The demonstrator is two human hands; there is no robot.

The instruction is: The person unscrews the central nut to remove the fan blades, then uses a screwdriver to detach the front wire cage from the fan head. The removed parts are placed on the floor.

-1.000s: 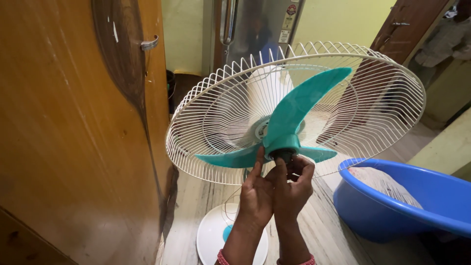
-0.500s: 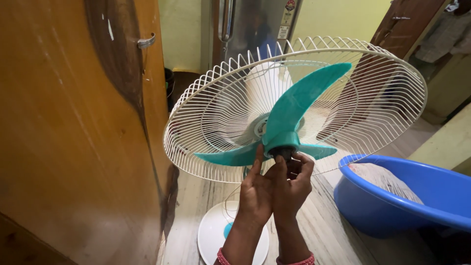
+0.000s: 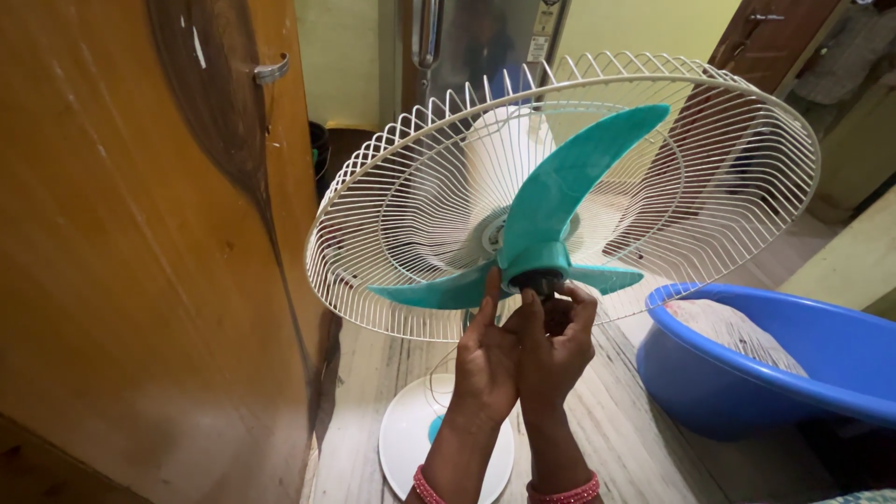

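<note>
At centre frame, below the teal fan blade (image 3: 551,210), left hand (image 3: 487,359) props a blade root with an extended forefinger, gripping nothing. Right hand (image 3: 557,350) pinches the dark hub cap (image 3: 539,280), grip closed round it. Best steadying the blade, turning the cap squarely, avoiding the white wire guard (image 3: 560,187).

glossy plastic blades (image 3: 560,201), wire guard (image 3: 411,196)
</note>
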